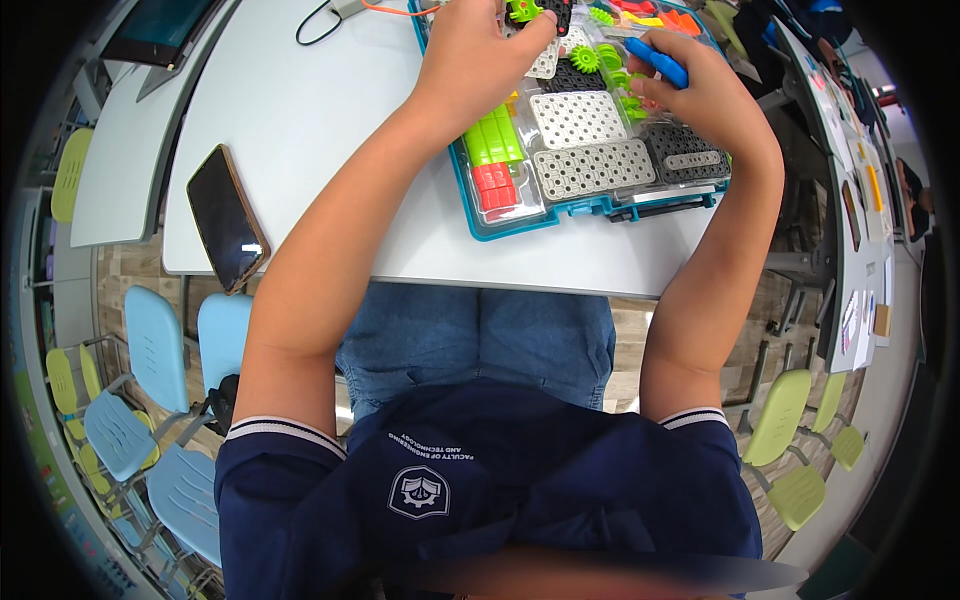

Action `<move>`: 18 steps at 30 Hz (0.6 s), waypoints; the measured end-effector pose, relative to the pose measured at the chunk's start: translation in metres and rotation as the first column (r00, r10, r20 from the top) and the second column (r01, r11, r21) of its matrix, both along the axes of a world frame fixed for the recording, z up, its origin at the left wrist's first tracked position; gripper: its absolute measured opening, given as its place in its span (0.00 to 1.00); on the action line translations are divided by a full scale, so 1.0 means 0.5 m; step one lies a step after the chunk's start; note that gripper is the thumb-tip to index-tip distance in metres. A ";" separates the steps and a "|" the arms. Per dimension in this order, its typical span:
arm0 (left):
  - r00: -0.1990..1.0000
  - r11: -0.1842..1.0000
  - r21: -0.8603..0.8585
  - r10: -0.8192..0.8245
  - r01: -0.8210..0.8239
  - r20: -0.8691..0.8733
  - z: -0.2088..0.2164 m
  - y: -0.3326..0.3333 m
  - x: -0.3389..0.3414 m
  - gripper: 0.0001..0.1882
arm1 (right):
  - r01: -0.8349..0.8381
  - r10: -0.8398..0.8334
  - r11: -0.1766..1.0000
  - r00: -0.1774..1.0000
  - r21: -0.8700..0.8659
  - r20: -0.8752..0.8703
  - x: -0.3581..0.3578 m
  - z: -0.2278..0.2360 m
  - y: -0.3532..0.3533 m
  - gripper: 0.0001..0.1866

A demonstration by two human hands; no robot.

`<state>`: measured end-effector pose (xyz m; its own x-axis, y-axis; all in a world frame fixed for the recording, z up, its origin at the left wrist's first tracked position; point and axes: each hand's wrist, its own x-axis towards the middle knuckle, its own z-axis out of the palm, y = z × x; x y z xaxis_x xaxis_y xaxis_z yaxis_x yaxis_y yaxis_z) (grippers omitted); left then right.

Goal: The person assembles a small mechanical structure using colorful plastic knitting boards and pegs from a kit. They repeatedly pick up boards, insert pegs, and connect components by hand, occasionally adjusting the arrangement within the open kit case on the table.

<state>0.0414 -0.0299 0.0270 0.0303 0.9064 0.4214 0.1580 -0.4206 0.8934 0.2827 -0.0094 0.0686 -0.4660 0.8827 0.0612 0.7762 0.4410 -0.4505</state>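
Evidently our left hand (pixel 478 55) pinches a small green-and-black plastic assembly (pixel 535 12) above the far end of the compartmented parts tray (pixel 505 226), while our right hand (pixel 700 95) is closed round a blue tool (pixel 658 60). We judge the assembly light, stiff and slippery (best pinched by its edges).

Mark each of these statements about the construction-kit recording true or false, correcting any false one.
1. The right hand holds a blue tool. True.
2. The phone lies inside the kit tray. False: it lies on the white table, to the left of the tray.
3. The left hand reaches into the tray. True.
4. The green blocks are stacked on the phone. False: they sit in a tray compartment, above the red blocks.
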 end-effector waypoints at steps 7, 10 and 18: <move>0.999 0.996 -0.066 -0.051 0.052 0.021 0.016 -0.015 0.000 0.17 | -0.010 0.010 1.000 1.000 -0.008 0.016 -0.004 -0.008 0.001 0.13; 0.999 0.998 -0.033 -0.047 0.048 0.028 0.016 -0.015 0.002 0.16 | 0.000 0.000 1.000 0.999 0.016 -0.042 -0.008 -0.014 0.000 0.13; 0.996 0.999 0.031 -0.012 0.015 -0.085 0.004 0.000 0.002 0.20 | -0.008 0.007 1.000 1.000 0.011 0.029 -0.013 -0.020 0.007 0.14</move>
